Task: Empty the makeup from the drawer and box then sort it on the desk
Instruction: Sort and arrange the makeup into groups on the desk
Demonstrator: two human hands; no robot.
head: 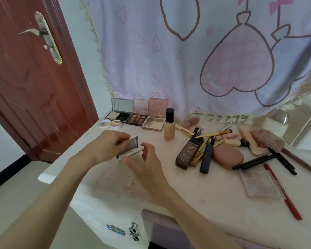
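Pinching white compact (132, 145) over stained desk (205, 187): left hand (106, 146) on lid, right hand (148, 164) on base; red door (25, 90).

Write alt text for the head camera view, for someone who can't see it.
Two hands hold a small white compact open at a white desk: the left hand pinches its mirrored lid, the right hand its base. A row of open palettes stands at the back, and brushes, pencils and bottles lie jumbled to the right.
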